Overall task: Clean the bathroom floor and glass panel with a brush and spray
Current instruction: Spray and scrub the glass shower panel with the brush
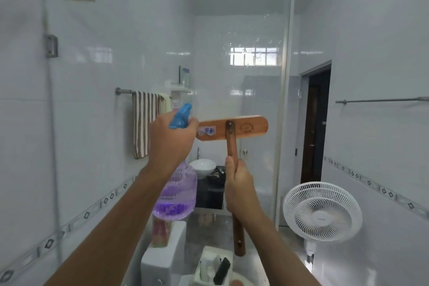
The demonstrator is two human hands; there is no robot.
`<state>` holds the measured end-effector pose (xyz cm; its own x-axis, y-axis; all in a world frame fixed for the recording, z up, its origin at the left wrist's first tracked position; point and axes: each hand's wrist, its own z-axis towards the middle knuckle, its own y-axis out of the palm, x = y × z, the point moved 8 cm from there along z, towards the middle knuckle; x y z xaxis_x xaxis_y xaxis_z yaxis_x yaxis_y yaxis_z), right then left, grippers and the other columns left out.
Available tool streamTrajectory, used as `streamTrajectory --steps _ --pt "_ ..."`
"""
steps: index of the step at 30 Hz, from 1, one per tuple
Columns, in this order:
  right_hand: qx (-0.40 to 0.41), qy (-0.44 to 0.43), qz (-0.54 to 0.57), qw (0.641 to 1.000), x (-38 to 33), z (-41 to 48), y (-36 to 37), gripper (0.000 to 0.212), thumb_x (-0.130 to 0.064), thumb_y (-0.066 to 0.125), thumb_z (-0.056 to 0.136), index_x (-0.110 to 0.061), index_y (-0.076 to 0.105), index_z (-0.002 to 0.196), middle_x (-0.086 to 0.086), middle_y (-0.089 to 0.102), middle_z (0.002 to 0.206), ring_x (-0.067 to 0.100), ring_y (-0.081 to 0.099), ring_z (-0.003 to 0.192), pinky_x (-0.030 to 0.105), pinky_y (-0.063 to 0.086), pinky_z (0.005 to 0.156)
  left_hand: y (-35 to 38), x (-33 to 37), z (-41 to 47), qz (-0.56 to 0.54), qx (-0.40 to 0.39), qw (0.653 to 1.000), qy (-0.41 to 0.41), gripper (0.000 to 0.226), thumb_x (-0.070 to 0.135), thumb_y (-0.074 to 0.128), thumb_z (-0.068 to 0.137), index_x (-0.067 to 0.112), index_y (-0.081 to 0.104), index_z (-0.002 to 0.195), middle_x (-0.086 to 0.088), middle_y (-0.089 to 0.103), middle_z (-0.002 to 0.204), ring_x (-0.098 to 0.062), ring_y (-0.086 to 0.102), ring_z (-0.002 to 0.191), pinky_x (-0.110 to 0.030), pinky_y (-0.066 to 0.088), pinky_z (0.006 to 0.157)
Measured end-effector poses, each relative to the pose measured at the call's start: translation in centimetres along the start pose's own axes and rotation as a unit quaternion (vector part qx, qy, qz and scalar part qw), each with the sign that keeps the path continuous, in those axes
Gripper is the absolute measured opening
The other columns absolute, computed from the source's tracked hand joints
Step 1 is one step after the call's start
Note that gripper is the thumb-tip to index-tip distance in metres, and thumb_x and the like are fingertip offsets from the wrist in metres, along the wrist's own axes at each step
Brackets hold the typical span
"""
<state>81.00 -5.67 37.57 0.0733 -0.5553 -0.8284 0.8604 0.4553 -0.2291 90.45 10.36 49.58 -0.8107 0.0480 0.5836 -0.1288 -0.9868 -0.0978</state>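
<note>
**Left hand on the spray bottle, right hand on the brush**

Both hands are raised side by side in front of the glass panel. The left hand's fingers are curled round the neck of the spray bottle, just under its blue trigger head. The clear body hangs below the wrist, with purple liquid in its lower part. The right hand is wrapped in a fist round the brush's wooden handle, with the thumb lying up along the shaft. The end of the handle sticks out below the fist.

Above the right hand, the brush head lies level with its flat wooden back toward the camera. Its left end is right against the left hand's knuckles. Whether the bristles touch the glass cannot be told.

Seen through the panel are a striped towel on a wall bar at the left and a white basin on a dark counter between the forearms. A white fan stands at the right, near a dark doorway. Low down, a toilet tank sits beside a white caddy, and grey floor shows beyond them.
</note>
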Motion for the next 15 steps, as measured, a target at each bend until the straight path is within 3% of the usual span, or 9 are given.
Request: streamTrajectory --steps 2,4,7,10,13,15 --pt "0.015 -0.024 -0.013 1.000 -3.2 2.1 -0.8 0.038 -0.051 0.029 0.105 -0.022 0.053 0.109 -0.005 0.057 0.087 0.006 0.058 0.074 0.009 0.040 0.053 0.1 -0.1 -0.2 -0.002 0.001 1.000 -0.005 0.027 0.026 0.069 0.093 0.021 0.053 0.072 0.000 0.052 0.061 -0.013 0.050 0.051 -0.025 0.045 0.049" --pt "0.021 -0.057 -0.008 0.998 -7.5 4.8 -2.0 0.037 -0.051 0.028 0.106 -0.022 0.050 0.102 -0.003 0.054 0.081 0.009 0.054 0.068 0.017 0.042 0.053 0.3 -0.3 -0.3 -0.002 0.001 1.000 -0.015 0.021 0.028 0.068 0.093 0.019 0.056 0.078 -0.002 0.054 0.064 -0.015 0.053 0.054 -0.026 0.048 0.052" --pt "0.019 -0.070 0.020 0.997 -10.4 7.5 -2.9 0.037 -0.056 0.026 0.105 -0.025 0.046 0.098 0.003 0.053 0.082 0.017 0.053 0.066 0.028 0.048 0.047 0.6 -0.4 -0.6 -0.005 0.002 1.000 -0.016 0.018 0.028 0.068 0.094 0.017 0.058 0.084 0.000 0.054 0.065 -0.012 0.054 0.055 -0.016 0.046 0.051" --pt "0.029 -0.064 0.007 0.997 -7.5 5.6 -2.8 0.036 -0.053 0.027 0.106 -0.026 0.049 0.100 0.001 0.054 0.081 0.012 0.054 0.066 0.024 0.048 0.053 0.7 -0.5 -0.8 -0.005 0.000 1.000 -0.008 0.018 0.025 0.069 0.093 0.013 0.060 0.083 0.000 0.053 0.062 -0.011 0.051 0.051 -0.012 0.044 0.045" --pt "0.031 -0.032 0.000 0.999 -0.4 1.0 -2.4 0.033 -0.052 0.030 0.105 -0.029 0.053 0.099 -0.004 0.054 0.076 0.004 0.053 0.062 0.013 0.045 0.053 0.3 -0.7 -0.9 -0.010 0.013 1.000 0.010 0.024 0.021 0.068 0.094 0.012 0.058 0.075 -0.005 0.051 0.059 -0.019 0.051 0.050 -0.027 0.047 0.048" --pt "0.022 -0.003 -0.017 1.000 2.8 -1.4 -2.5 0.036 -0.055 0.029 0.101 -0.028 0.053 0.098 -0.004 0.055 0.074 0.004 0.054 0.061 0.012 0.045 0.054 -0.2 -0.5 -1.0 -0.011 0.033 0.999 0.024 0.023 0.022 0.068 0.094 0.013 0.057 0.075 0.000 0.049 0.057 -0.015 0.050 0.048 -0.021 0.044 0.047"
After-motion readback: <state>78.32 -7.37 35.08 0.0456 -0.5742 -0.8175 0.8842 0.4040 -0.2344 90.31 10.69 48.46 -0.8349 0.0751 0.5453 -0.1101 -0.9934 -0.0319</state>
